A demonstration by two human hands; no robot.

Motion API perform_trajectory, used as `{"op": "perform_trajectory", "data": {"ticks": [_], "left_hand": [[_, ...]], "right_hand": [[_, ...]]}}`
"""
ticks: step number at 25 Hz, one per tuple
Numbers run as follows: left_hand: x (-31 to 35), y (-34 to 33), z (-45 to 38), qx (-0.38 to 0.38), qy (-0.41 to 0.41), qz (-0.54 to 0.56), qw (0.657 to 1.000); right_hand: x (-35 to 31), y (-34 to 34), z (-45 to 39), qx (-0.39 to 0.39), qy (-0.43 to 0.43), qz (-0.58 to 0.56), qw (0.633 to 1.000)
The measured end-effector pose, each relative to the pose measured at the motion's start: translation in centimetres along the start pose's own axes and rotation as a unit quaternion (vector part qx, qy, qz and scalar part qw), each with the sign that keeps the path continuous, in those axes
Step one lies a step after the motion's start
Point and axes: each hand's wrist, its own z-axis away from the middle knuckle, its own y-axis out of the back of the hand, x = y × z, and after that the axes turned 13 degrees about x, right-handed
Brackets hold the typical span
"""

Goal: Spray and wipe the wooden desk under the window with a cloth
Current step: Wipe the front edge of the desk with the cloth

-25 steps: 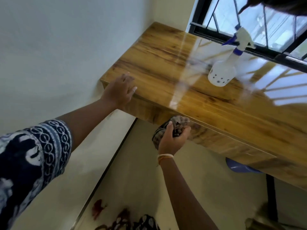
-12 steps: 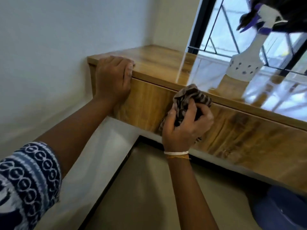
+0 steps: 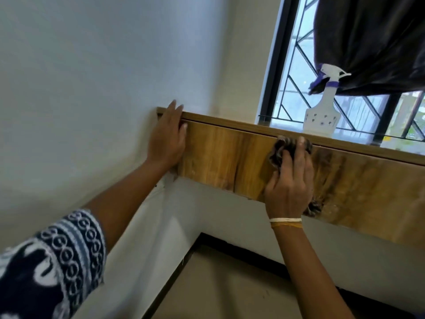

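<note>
- I'm looking up from low at the worktop: it's a long wooden slab whose long axis runs from the wall corner on the left out to the right under the window, and only its front face and thin top lip show
- The front face is glossy yellow-brown wood, the grain streaking top to bottom, with darker brown patches toward the right
- Of my two hands, the left hand lies flat on the worktop's left end by the wall, fingers straight and pointing up over the top lip, holding nothing
- The right hand presses the cloth against the front face just under the top lip, fingers pointing up and curled round the bunched fabric
- That cloth is crumpled, soft, brown with pale stripes; one wad bulges out above my fingers, a second tuft pokes out below the heel of the hand
- The spray bottle stands upright on the worktop by the window, well right of the left hand and just above the right one; white plastic flask with small dark marks, slim neck, purple collar and trigger, nozzle pointing right
- A dark curtain hangs bunched behind the bottle's head
- Pale thread bands ring my right wrist; a blue-and-white patterned sleeve covers the left upper arm
</note>
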Motion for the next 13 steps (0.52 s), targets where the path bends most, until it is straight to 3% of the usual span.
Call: {"op": "perform_trajectory", "data": {"ticks": [2, 4, 6, 9, 13], "left_hand": [[-1.2, -0.2, 5.6, 0.008, 0.079, 0.022, 0.997], [-1.9, -0.9, 9.6, -0.066, 0.081, 0.009, 0.995], [-2.3, -1.6, 11.2, -0.078, 0.106, -0.005, 0.991], [-2.2, -2.4, 12.8, -0.054, 0.185, 0.003, 0.981], [-3.3, -3.0, 14.0, -0.062, 0.170, -0.018, 0.983]], "right_hand": [[0.5, 0.3, 1.0, 0.000, -0.042, 0.019, 0.999], [-0.6, 0.1, 1.8, -0.013, -0.095, 0.038, 0.995], [-3.0, -0.9, 2.3, -0.048, -0.126, 0.048, 0.990], [-6.9, -3.6, 3.3, -0.095, -0.042, 0.027, 0.994], [-10.2, -6.3, 4.6, -0.135, 0.128, -0.020, 0.982]]}}
